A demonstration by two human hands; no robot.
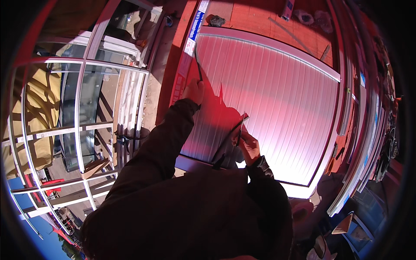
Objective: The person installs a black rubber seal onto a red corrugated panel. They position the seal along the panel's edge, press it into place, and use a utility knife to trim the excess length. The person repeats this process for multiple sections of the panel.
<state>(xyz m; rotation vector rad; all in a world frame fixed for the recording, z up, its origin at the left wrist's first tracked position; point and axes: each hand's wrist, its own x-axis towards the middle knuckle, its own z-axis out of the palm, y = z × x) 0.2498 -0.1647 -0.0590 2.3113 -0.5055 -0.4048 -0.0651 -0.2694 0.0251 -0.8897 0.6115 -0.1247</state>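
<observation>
In front of me a ribbed metal panel (268, 95) lies in a pale metal frame (277, 45). My left hand (193, 91) is closed at the panel's left side, gripping a thin black sealing strip (198, 63) that runs up along the frame. Above the lower part of the panel, my right hand (248, 146) pinches the same kind of black strip, whose bent end (245, 117) stands up past the fingers. Whether both hands hold one continuous piece I cannot tell. Dark lines follow the panel's lower and right edges.
To the left stands a white metal framework (82, 86) with glass panes. Long metal profiles (362, 143) are stacked along the right. Beyond the panel is a red-lit board surface (251, 17) with a dark crumpled lump (215, 20) and clear plastic bags (304, 17).
</observation>
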